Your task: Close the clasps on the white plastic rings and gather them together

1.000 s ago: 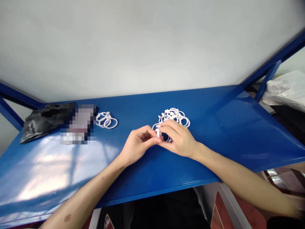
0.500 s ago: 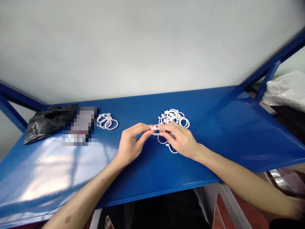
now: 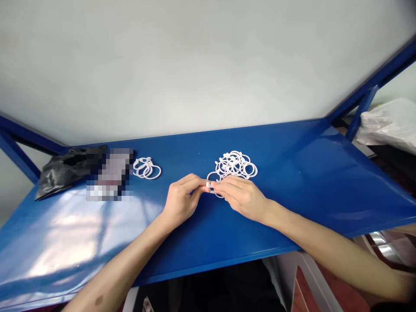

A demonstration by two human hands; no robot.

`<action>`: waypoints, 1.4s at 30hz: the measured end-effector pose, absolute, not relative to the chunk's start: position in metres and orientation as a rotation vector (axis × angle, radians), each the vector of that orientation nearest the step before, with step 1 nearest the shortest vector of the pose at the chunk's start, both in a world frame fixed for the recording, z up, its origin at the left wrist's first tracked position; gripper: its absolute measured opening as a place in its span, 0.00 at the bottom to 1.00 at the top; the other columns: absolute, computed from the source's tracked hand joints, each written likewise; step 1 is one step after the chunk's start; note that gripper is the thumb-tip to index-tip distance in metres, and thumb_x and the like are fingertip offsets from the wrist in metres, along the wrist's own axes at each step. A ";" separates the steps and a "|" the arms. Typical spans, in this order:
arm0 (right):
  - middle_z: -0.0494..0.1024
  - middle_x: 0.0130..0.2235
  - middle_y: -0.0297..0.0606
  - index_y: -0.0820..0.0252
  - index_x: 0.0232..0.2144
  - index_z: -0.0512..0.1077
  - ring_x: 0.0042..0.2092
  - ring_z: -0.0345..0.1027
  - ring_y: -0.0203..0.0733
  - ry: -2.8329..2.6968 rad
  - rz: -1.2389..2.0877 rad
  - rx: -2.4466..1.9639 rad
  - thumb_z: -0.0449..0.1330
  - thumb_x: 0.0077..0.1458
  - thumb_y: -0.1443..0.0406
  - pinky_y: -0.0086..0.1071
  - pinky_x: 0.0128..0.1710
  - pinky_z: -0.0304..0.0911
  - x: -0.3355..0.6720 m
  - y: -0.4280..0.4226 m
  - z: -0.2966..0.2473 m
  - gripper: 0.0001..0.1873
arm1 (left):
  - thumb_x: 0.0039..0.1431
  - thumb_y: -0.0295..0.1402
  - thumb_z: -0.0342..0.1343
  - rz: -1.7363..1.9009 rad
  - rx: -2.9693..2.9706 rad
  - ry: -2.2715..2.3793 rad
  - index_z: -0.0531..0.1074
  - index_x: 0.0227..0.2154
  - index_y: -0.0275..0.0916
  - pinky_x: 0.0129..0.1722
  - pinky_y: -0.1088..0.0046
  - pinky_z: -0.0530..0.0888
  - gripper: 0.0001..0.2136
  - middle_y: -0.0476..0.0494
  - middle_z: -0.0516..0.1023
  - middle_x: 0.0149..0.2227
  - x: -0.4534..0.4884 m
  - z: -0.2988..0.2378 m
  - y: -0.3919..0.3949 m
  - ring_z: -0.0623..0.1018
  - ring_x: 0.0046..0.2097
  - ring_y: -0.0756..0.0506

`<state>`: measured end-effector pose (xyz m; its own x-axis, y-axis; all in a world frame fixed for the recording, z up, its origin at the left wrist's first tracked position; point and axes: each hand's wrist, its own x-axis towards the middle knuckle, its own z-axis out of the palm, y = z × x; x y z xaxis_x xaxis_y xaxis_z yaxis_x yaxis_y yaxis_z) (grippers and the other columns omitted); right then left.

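Note:
My left hand (image 3: 182, 200) and my right hand (image 3: 242, 196) meet over the blue table (image 3: 292, 173), fingertips pinched together on one white plastic ring (image 3: 212, 178). The ring's small clasp end shows between my thumbs. Just behind my right hand lies a loose pile of white rings (image 3: 236, 164). A smaller bunch of joined white rings (image 3: 147, 168) lies to the left of my left hand, apart from it.
A black plastic bag (image 3: 63, 170) and a blurred-out item (image 3: 108, 174) lie at the table's left end. Blue frame bars rise at both ends. A white bag (image 3: 388, 125) sits beyond the right end. The wall behind is plain white.
Both hands have kept hold of the ring and turned it. They dropped slightly towards the table and the ring now stands behind the fingertips rather than hanging below them.

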<state>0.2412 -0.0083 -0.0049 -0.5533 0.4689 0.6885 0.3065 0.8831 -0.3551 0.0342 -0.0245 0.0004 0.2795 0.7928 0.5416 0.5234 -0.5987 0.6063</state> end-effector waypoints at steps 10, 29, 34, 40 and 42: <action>0.78 0.36 0.41 0.60 0.38 0.79 0.39 0.72 0.42 -2.144 0.013 -1.014 0.56 0.68 0.64 0.37 0.38 0.71 0.240 0.021 -0.010 0.12 | 0.68 0.32 0.45 0.888 2.355 2.151 0.77 0.47 0.42 0.49 0.59 0.72 0.15 0.39 0.81 0.44 -0.034 0.007 0.018 0.77 0.48 0.37; 0.77 0.37 0.43 0.61 0.43 0.79 0.39 0.69 0.44 -2.155 0.011 -1.035 0.56 0.68 0.64 0.39 0.37 0.70 0.253 0.021 -0.006 0.12 | 0.58 0.44 0.57 0.322 2.181 2.283 0.76 0.36 0.42 0.42 0.59 0.72 0.12 0.39 0.82 0.37 -0.099 0.018 0.026 0.79 0.44 0.33; 0.78 0.37 0.42 0.59 0.42 0.79 0.41 0.70 0.44 -2.175 0.087 -1.005 0.56 0.67 0.64 0.39 0.39 0.70 0.253 0.017 -0.005 0.11 | 0.60 0.45 0.57 0.125 2.246 2.432 0.75 0.40 0.42 0.37 0.58 0.71 0.13 0.34 0.82 0.35 -0.079 0.010 0.019 0.79 0.39 0.32; 0.78 0.37 0.41 0.60 0.41 0.79 0.40 0.71 0.43 -2.224 0.165 -0.946 0.56 0.68 0.64 0.40 0.40 0.70 0.251 0.012 -0.006 0.11 | 0.64 0.32 0.50 0.113 2.340 2.404 0.73 0.44 0.38 0.40 0.57 0.68 0.10 0.33 0.82 0.39 -0.043 0.018 0.008 0.79 0.44 0.31; 0.78 0.37 0.41 0.60 0.41 0.79 0.40 0.71 0.44 -2.227 0.174 -0.933 0.57 0.67 0.65 0.40 0.41 0.71 0.250 0.010 -0.005 0.10 | 0.65 0.31 0.50 0.201 2.374 2.366 0.73 0.42 0.37 0.41 0.57 0.68 0.09 0.33 0.81 0.39 -0.030 0.020 0.005 0.78 0.44 0.31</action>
<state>0.2503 0.0101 -0.0049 -0.4909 0.6683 0.5590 0.5736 0.7308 -0.3700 -0.0295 0.0053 0.0197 0.0113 0.9720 0.2348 0.9977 0.0048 -0.0679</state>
